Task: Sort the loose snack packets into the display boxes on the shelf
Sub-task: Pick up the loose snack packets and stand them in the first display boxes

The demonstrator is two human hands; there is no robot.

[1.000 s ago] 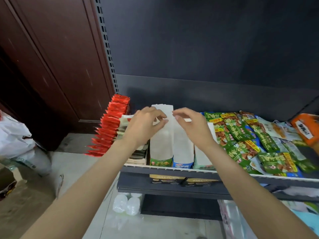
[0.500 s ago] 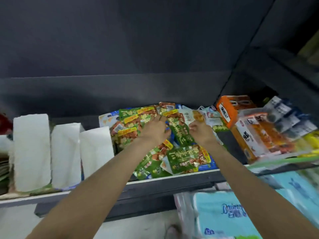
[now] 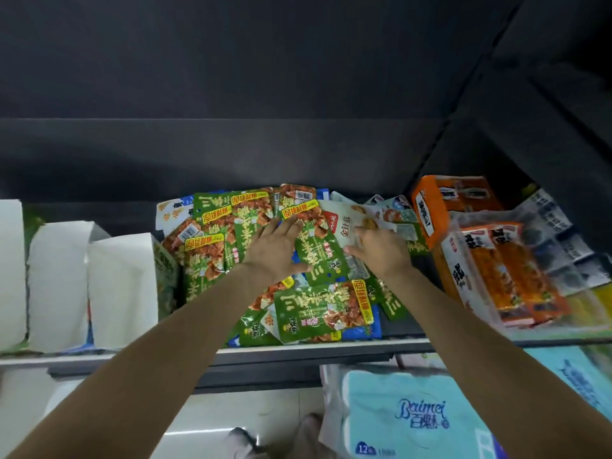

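**Hands moved from the white boxes to the packet pile**

A second before, both hands were at the tops of the white boxes (image 3: 122, 286). Then they moved over to the pile of green packets (image 3: 318, 309), just right of the boxes on the shelf (image 3: 298, 347). I think the boxes were ready, and picking up packets came next.

The left hand (image 3: 276, 251) lay flat on the pile, fingers straight and spread, its grip wide open and holding nothing. The right hand (image 3: 381, 250) was just right of it, fingers bent down onto a pale packet (image 3: 344, 226). I could not tell if that grip had hold of it. An orange box (image 3: 427, 207) sat right of the pile.
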